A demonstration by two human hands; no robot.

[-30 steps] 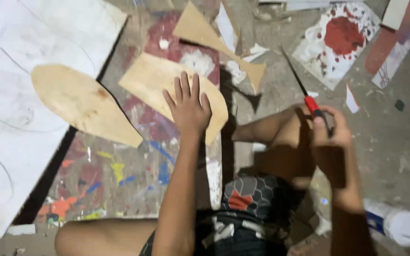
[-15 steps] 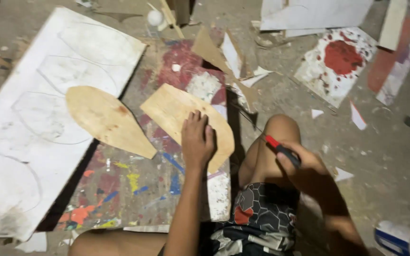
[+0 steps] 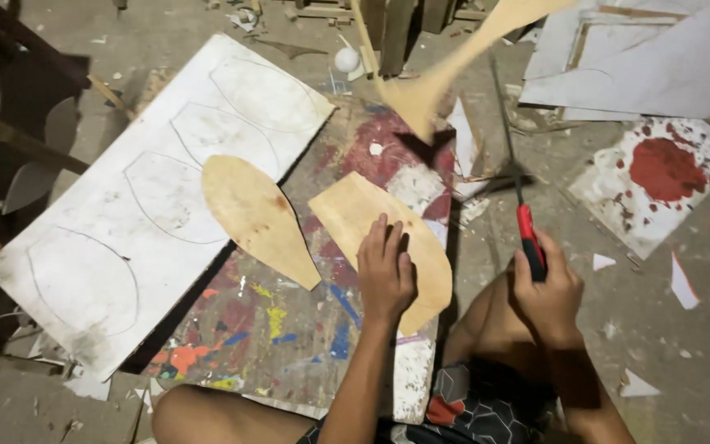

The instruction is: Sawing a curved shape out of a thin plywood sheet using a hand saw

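Plywood cutout (image 3: 371, 226), pale, leaf-shaped, flat under left hand (image 3: 385, 275)

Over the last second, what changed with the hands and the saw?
The right hand swung the red-handled saw from beside the knee up to point forward. An offcut now hangs blurred above. The left hand stays pressed on the leaf-shaped plywood piece.

The right hand (image 3: 546, 294) has lifted the red-handled saw (image 3: 527, 238) from beside the knee, its blade now pointing upward, while an offcut (image 3: 445, 78) has risen off the worktop.
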